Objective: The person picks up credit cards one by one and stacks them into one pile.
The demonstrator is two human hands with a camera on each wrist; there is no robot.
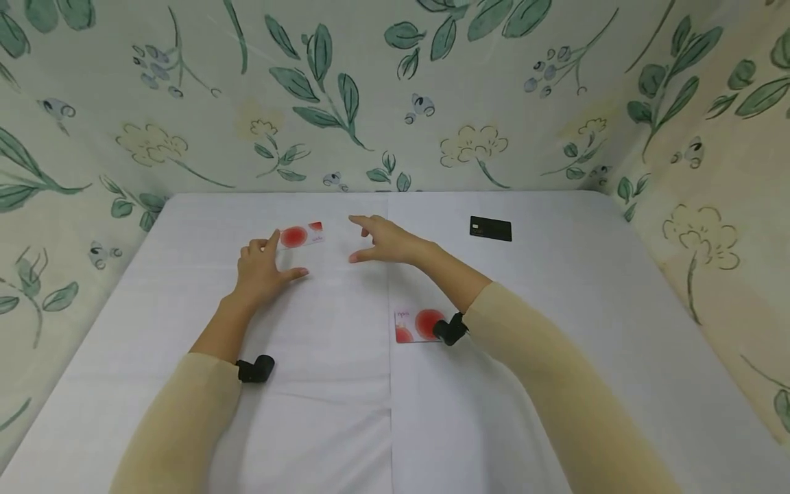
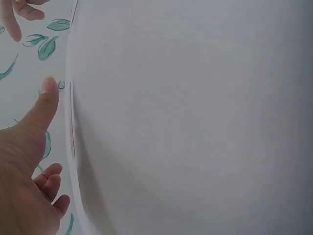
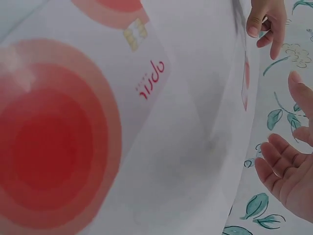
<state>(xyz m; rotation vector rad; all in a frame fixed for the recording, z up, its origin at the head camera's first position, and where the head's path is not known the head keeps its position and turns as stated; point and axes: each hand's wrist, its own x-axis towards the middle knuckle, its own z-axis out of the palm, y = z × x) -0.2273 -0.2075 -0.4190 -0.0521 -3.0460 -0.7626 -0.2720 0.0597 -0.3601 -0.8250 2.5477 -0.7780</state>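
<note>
Red-and-white card (image 1: 302, 235): far left on white table (image 1: 333, 329). Left hand (image 1: 258, 272) at its left edge, thumb and index apart; cannot tell whether the fingertip touches. Right hand (image 1: 391, 241) right of card, thumb and index apart. Similar second card (image 1: 426, 324) nearer, rightward, partly hidden by wrist camera (image 1: 451, 330). Black card (image 1: 490, 228) far right.

Indoor spot, exact type unclear: white tbl (image 1: 333, 336) w/ leaf-print backdrop (image 1: 382, 123) behind & at sides
</note>
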